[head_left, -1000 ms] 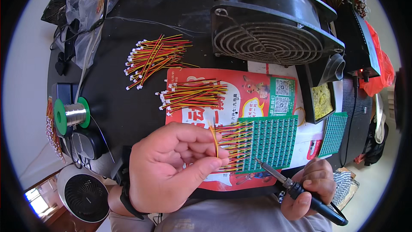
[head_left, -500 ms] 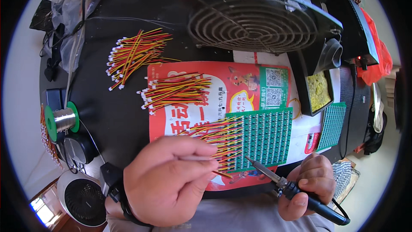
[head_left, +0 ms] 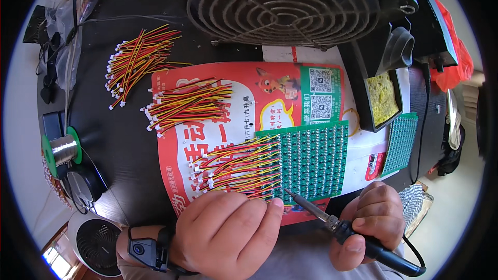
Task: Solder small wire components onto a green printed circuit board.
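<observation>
My right hand (head_left: 371,225) grips a soldering iron (head_left: 376,251) by its dark handle. Its tip comes down on the green circuit board panel (head_left: 314,161), close to the lower end of a row of wires. My left hand (head_left: 233,231) is closed at the panel's lower left edge, its fingertips near the iron's tip. Its fingers mostly hide the red-and-yellow wire lead pinched there. Several similar wire leads (head_left: 238,166) with white connectors lie side by side, their bare ends along the panel's left columns.
Two piles of wire leads (head_left: 189,105) (head_left: 142,62) lie at left, one on a red printed sheet (head_left: 168,161). A solder spool (head_left: 62,150) stands far left. A black fan with wire guard (head_left: 285,18) looms behind. Yellow sponge (head_left: 384,98) fills a black tray; another green panel (head_left: 400,145) lies right.
My left hand has turned over and moved right and down, its fingers now curled at the panel's edge. The iron's tip has shifted slightly left relative to the panel. The view has shifted too.
</observation>
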Available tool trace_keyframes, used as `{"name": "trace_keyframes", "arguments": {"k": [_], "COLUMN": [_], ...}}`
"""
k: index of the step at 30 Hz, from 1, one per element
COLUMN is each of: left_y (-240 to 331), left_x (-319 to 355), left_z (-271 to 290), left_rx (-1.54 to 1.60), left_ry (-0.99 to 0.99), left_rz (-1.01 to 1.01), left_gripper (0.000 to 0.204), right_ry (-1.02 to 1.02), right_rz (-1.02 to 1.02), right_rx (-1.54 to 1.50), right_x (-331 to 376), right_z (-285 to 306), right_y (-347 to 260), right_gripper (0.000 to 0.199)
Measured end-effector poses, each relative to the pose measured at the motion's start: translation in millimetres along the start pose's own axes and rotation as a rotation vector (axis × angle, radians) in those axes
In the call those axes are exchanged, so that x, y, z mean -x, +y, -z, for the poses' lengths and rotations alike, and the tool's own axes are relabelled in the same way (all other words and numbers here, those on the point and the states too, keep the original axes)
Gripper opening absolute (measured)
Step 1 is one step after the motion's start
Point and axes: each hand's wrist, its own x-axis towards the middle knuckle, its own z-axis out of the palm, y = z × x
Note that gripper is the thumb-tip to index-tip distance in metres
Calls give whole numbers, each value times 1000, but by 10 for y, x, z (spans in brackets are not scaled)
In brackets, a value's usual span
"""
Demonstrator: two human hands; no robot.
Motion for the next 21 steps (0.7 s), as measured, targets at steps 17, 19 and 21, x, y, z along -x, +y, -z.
{"name": "trace_keyframes", "arguments": {"k": [17, 19, 21], "left_y": [-39, -42, -43], "left_x": [126, 121, 118], "left_z": [-47, -43, -40], "left_rx": [71, 71, 75], "left_ry": [-54, -54, -51], "left_rz": [90, 90, 90], "left_gripper": [34, 34, 34], "right_ry": [2, -14, -27], "right_rz": [-4, -11, -14], "right_rx": [62, 69, 84], "right_x": [-20, -31, -50], "right_z": [-84, -84, -77], "right_y": [-14, -16, -27], "right_gripper": [26, 26, 27]}}
